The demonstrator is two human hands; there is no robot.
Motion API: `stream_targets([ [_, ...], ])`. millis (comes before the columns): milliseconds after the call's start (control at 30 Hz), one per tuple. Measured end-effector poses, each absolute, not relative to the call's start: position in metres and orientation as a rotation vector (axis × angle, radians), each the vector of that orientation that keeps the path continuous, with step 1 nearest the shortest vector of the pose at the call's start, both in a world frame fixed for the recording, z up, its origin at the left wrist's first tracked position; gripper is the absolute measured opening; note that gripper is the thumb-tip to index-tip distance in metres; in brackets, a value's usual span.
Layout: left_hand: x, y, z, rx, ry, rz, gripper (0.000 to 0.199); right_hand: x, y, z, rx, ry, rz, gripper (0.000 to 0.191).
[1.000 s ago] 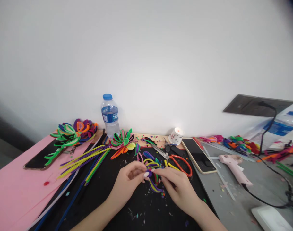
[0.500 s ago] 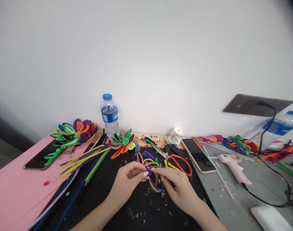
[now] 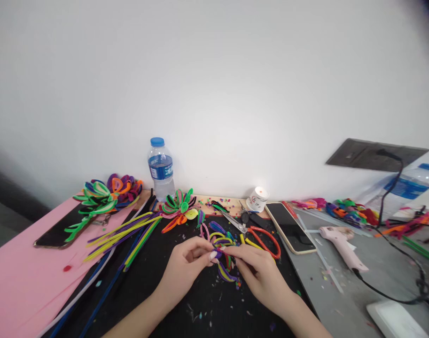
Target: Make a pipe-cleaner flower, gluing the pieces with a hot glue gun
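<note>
Both hands meet over the black mat [image 3: 158, 300], pinching a small purple pipe cleaner piece [image 3: 218, 254] between the fingertips. My left hand [image 3: 188, 260] is closed on it with thumb and forefinger. From the other side my right hand [image 3: 256, 267] is closed, its fingertips at the same purple piece. Looped pipe cleaners [image 3: 228, 274] in yellow, purple, green and red lie just behind and under the fingers. Part of the purple piece is hidden by the fingertips. Orange-handled scissors [image 3: 265, 239] lie beyond my right hand, blades toward the upper left.
A pipe cleaner flower [image 3: 181, 206] and a water bottle [image 3: 161, 171] stand at the back. Loose pipe cleaners [image 3: 129, 232] lie on the left, near a phone [image 3: 55, 230]. Rightward are another phone [image 3: 291, 230], a paper cup [image 3: 257, 199] and a corded pink glue gun [image 3: 344, 249].
Hardly anything differs. My hands keep the same pinch at nearly the same spot, with only a very slight shift of the fingers.
</note>
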State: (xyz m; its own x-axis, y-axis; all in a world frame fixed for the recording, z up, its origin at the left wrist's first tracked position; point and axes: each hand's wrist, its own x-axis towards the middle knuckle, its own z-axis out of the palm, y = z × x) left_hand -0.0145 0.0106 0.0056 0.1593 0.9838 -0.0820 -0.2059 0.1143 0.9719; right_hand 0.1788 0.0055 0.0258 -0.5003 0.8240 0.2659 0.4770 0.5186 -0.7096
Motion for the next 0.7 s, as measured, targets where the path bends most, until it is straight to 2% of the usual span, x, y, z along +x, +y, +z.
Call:
stream_targets([
  [333,-0.0134,0.0097,0.0022,1.040,0.925,1.138,0.013,0.1794,0.0068,0.0258,-1.051,-2.179,0.770,0.031],
  [467,-0.0134,0.0099,0.0032,1.073,0.956,1.096,0.006,0.1790,0.0063,0.0270,-1.040,-2.177,0.781,0.032],
  [700,-0.0146,0.0106,0.0048,1.008,1.009,1.109,0.009,0.1754,0.0071,0.0267,-1.107,-2.073,0.824,0.029],
])
